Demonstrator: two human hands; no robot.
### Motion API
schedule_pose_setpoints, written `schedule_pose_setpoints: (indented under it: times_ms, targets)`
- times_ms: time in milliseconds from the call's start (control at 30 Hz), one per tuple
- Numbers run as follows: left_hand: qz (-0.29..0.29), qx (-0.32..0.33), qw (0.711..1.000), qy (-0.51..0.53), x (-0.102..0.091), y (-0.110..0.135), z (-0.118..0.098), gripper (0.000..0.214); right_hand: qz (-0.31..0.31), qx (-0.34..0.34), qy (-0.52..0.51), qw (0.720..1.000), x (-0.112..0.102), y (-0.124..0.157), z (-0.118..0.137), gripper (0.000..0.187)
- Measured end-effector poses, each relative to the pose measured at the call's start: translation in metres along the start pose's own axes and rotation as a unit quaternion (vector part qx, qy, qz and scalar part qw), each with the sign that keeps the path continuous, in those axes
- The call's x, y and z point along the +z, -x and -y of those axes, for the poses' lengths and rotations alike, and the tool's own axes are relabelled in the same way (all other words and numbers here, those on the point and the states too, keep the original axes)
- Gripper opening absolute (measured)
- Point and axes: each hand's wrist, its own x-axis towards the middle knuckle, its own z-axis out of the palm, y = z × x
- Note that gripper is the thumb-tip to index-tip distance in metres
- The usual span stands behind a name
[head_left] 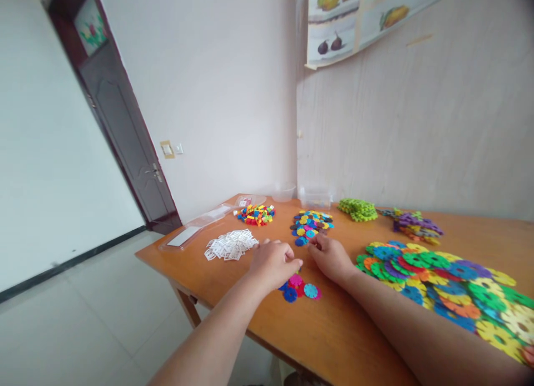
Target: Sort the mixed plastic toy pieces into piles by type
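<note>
My left hand [272, 262] rests on the wooden table [334, 330] with fingers curled in a pinch, right above a small cluster of pink and blue snowflake discs [301, 287]. What the fingertips grip is hidden. My right hand [330, 256] lies beside it, fingers bent toward the edge of a pile of small multicoloured discs [311, 224]; its fingertips look pinched on something I cannot make out.
A wide spread of large coloured discs [446, 288] covers the right side. White square pieces [231, 245], small bright bricks [256, 214], green pieces [357, 208] and purple pieces [413, 224] lie farther back. Clear plastic tubs [315, 197] stand by the wall. A dark door [120, 119] is left.
</note>
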Motion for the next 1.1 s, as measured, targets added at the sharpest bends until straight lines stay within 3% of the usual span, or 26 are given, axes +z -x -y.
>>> schedule_pose_setpoints:
  times_ms: [233,533,867,1100]
  targets:
    - [0.029,-0.006,0.998,-0.061,0.016,-0.012,-0.006,0.010,0.002,0.003,0.007,1.000,0.000,0.000,0.000,0.014]
    - [0.058,-0.012,0.996,-0.068,0.013,-0.025,0.000,0.006,0.008,0.010,0.003,1.000,0.000,0.002,0.002,0.015]
    - [-0.041,-0.060,0.977,-0.199,-0.013,-0.093,0.068,0.017,0.010,0.024,-0.022,0.999,0.000,0.003,0.004,0.016]
    - [-0.051,-0.036,0.964,-0.257,-0.008,-0.131,0.098,0.019,-0.003,0.035,-0.032,0.999,0.002,0.002,0.005,0.018]
